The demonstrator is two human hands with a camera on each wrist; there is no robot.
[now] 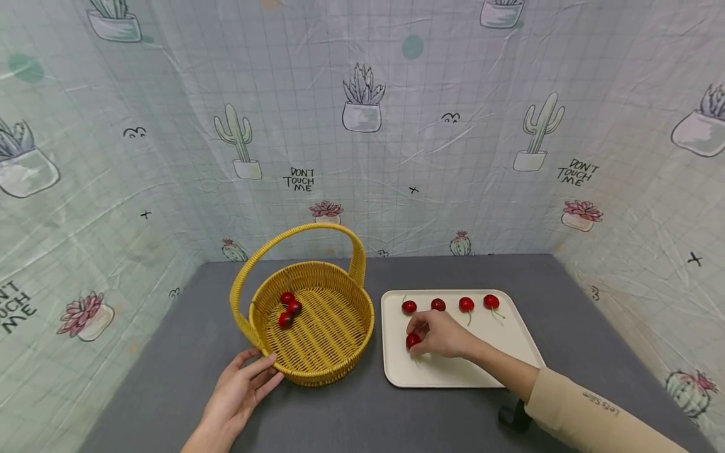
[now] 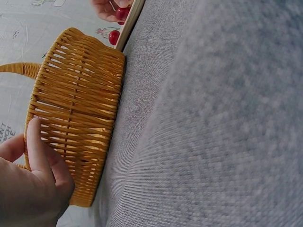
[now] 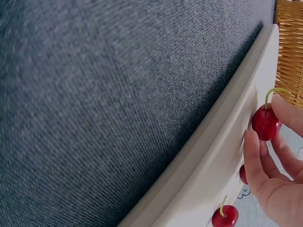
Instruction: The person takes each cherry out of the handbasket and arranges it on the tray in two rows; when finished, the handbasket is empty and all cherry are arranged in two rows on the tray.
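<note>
My right hand (image 1: 444, 335) pinches a red cherry (image 3: 266, 123) with a green stem between thumb and fingers, low over the left part of the cream tray (image 1: 453, 377). Behind that hand, several more cherries (image 1: 466, 304) lie in a row along the tray's far side. To the left stands a round yellow wicker basket (image 1: 317, 371) with an arched handle (image 1: 294, 233). Three dark red cherries (image 1: 294, 307) rest inside it, on the left. At the basket's near left rim, my left hand (image 1: 238, 390) holds the edge, its fingers against the outer weave.
Basket and tray stand side by side on a grey cloth-covered table (image 1: 362, 415), a narrow gap between them. A pale curtain (image 1: 396, 157) with printed cacti surrounds the table at the back and sides. Something black (image 1: 514, 416) shows beneath the right sleeve (image 1: 589, 409).
</note>
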